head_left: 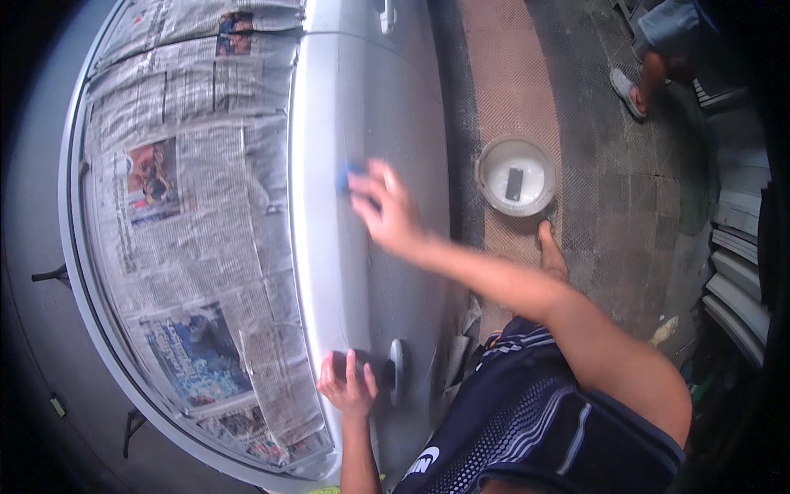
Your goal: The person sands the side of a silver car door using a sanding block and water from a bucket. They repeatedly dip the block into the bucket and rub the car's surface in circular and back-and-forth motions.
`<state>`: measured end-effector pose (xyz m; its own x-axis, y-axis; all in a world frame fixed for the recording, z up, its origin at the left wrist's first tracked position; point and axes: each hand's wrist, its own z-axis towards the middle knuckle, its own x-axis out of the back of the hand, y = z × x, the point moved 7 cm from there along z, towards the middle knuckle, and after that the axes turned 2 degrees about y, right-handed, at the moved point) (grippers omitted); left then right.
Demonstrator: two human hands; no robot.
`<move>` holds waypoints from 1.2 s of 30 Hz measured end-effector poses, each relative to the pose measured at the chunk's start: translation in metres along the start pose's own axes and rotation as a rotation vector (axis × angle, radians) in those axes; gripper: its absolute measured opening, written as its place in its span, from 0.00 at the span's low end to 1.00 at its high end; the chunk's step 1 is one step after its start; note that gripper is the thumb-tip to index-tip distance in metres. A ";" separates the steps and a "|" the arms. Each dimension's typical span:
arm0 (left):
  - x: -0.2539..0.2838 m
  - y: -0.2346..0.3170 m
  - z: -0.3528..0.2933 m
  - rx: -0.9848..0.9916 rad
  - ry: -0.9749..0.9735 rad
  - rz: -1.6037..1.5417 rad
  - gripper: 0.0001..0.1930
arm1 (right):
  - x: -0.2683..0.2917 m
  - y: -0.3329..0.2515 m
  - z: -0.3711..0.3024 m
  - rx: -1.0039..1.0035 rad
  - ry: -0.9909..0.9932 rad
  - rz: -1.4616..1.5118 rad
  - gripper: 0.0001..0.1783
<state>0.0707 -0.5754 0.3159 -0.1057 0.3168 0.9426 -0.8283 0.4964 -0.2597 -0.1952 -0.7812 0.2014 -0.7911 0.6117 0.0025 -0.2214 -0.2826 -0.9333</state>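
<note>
My right hand [385, 210] is closed on a small blue pad [350, 176] against the silver car door [366, 272]. Both the hand and the pad are smeared by motion. Lower down, my left hand [350, 389] rests with fingers apart on the same door, near its upper edge and beside the door handle [397, 366]. Dark patches show between those fingers; I cannot make out what they are. Newspaper [197, 206] covers the window area to the left of the door.
On the floor to the right stands a round bucket [485, 185] with whitish contents and a dark rectangular block [514, 184]. My bare foot [546, 237] is just below it. Another person's leg and shoe [629, 92] show at upper right. Stacked pale panels [736, 276] line the right side.
</note>
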 end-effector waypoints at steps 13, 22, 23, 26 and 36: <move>0.001 0.002 0.000 0.016 -0.012 0.039 0.25 | -0.005 0.011 0.049 -0.002 -0.046 -0.013 0.21; -0.004 0.000 0.008 0.004 0.009 0.026 0.25 | 0.011 0.052 0.160 -0.151 0.066 -0.031 0.18; -0.002 0.001 0.004 0.020 0.004 0.035 0.25 | 0.005 0.030 0.101 -0.075 0.023 0.019 0.20; -0.001 0.001 0.002 0.022 0.003 0.030 0.25 | 0.016 -0.018 -0.080 -0.029 -0.208 0.046 0.25; -0.080 0.047 0.121 0.104 -0.012 0.256 0.43 | 0.096 0.035 -0.033 -0.245 -0.132 -0.049 0.22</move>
<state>-0.0258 -0.6751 0.2536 -0.3253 0.4112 0.8515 -0.8258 0.3152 -0.4677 -0.2599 -0.7077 0.1574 -0.8538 0.5142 0.0816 -0.1295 -0.0580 -0.9899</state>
